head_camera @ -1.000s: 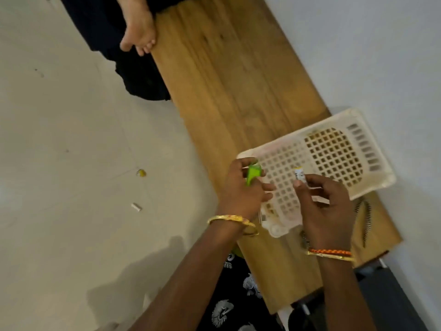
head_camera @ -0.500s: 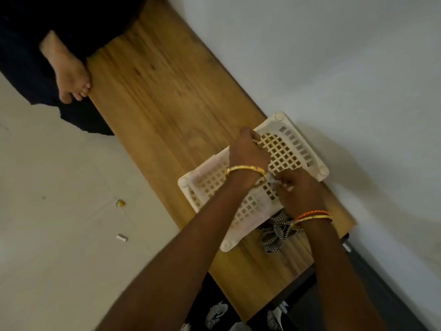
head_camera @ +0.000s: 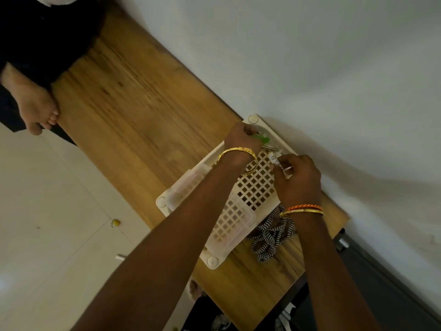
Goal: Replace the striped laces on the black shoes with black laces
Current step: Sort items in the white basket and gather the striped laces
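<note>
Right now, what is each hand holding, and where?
Left hand grips a green-handled tool by its handle; right hand pinches a small white tube near its lower end.

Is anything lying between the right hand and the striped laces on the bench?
Nothing visible does. The striped laces lie bare on the bench beside the white basket, just under the right wrist. The right hand itself grips a small tube.

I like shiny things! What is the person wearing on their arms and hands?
Both arms are bare, with no sleeves showing. The left hand has a gold bangle on its wrist. The right hand has a thin gold bangle and an orange braided band. No rings are visible.
</note>
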`<state>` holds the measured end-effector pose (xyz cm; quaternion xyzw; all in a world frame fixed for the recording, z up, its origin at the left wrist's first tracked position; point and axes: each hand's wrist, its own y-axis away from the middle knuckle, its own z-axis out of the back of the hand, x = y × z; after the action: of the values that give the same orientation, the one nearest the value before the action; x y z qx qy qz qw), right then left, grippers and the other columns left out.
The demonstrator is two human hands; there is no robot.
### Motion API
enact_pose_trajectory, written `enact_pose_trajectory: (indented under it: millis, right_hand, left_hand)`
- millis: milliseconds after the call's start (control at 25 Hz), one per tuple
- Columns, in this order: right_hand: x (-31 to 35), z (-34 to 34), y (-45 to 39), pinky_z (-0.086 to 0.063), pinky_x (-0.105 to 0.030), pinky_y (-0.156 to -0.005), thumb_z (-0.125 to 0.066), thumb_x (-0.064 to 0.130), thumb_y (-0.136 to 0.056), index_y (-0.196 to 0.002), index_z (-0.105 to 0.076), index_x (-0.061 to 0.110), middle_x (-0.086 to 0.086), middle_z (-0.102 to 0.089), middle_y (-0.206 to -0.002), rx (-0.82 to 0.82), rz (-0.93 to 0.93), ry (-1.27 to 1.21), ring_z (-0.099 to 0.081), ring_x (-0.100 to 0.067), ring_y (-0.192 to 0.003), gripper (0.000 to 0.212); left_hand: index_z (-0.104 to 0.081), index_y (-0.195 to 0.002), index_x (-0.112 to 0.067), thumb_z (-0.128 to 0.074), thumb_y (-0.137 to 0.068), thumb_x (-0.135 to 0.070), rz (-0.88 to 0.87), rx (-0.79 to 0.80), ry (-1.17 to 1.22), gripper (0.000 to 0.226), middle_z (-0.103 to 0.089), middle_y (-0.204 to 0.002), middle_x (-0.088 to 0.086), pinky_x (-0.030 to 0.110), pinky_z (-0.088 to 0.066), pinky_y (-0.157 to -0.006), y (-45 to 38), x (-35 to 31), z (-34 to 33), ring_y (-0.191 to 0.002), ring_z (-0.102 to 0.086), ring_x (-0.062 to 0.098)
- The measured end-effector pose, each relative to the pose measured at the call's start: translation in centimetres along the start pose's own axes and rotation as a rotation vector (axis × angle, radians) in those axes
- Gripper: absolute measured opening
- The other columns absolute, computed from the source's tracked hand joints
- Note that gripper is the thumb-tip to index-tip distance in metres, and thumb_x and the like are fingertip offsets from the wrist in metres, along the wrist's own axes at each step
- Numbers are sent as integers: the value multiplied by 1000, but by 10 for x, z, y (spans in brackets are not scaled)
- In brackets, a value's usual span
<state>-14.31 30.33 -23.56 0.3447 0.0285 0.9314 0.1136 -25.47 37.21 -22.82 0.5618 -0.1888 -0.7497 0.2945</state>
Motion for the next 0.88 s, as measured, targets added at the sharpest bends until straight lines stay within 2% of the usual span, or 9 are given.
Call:
enact_pose_trajectory:
  millis: [80,160,280,400,480,600,720,800,880]
  right_hand:
    - [-2,-2,-2,-51,-42,-77,-65,16,-86,-103,-68,3,-18,-59,-102,-32,-7,0,-59,-35,-93,21]
    - [-3,-6,0,-50,-41,-79,-64,16,-86,-104,-68,4,-18,-59,-102,-85,-11,39,-57,-35,-95,22]
    - [-4,-15,3,-46,-41,-78,-65,11,-84,-102,-68,2,-20,-59,-98,-155,31,157,-55,-37,-95,20]
    - [-6,-22,5,-45,-42,-76,-63,1,-80,-100,-68,1,-23,-60,-96,-218,46,211,-54,-40,-92,21]
    - [-5,-22,8,-44,-40,-77,-60,0,-80,-100,-69,2,-22,-60,-97,-249,8,159,-53,-39,-94,21]
    - [11,-17,18,-47,-41,-74,-59,4,-82,-94,-68,0,-20,-60,-95,-308,23,12,-57,-38,-90,16]
    - [43,-20,38,-49,-42,-69,-59,5,-84,-91,-66,0,-16,-62,-89,-313,138,-97,-59,-36,-79,11]
    - [70,-30,58,-48,-40,-67,-58,7,-86,-88,-65,1,-11,-61,-79,-270,251,-149,-57,-30,-69,10]
    - [98,-49,85,-44,-33,-62,-56,11,-87,-85,-65,3,-4,-58,-69,-189,336,-189,-53,-24,-61,12]
  left_hand:
    - [-64,-103,-11,-52,-79,8,-122,52,-101,33,-61,-100,3,34,-53,-86,1,2,2,-102,-59,24]
    - [-65,-105,-8,-54,-77,11,-335,61,-240,36,-66,-105,6,29,-49,-84,3,8,5,-101,-60,22]
    - [-64,-112,-10,-55,-79,10,-588,42,-512,40,-67,-112,7,29,-46,-83,2,12,6,-102,-62,26]
    - [-60,-120,-16,-52,-84,5,-631,27,-720,42,-61,-124,5,39,-48,-86,4,12,7,-106,-60,28]
    - [-60,-119,-15,-51,-87,0,-645,9,-760,37,-59,-125,4,41,-49,-82,11,14,11,-105,-59,28]
    - [-64,-109,-10,-52,-92,-11,-687,-62,-633,20,-63,-108,7,40,-49,-71,36,21,28,-91,-61,26]
    - [-62,-89,-7,-57,-92,-16,-710,-284,-370,11,-62,-79,4,30,-44,-54,69,45,58,-64,-55,16]
    - [-57,-79,-9,-59,-91,-18,-649,-450,-257,15,-51,-62,-6,18,-32,-49,93,75,83,-54,-41,6]
    - [-50,-73,-14,-55,-93,-24,-528,-583,-192,23,-36,-55,-14,14,-22,-46,114,115,111,-49,-32,6]
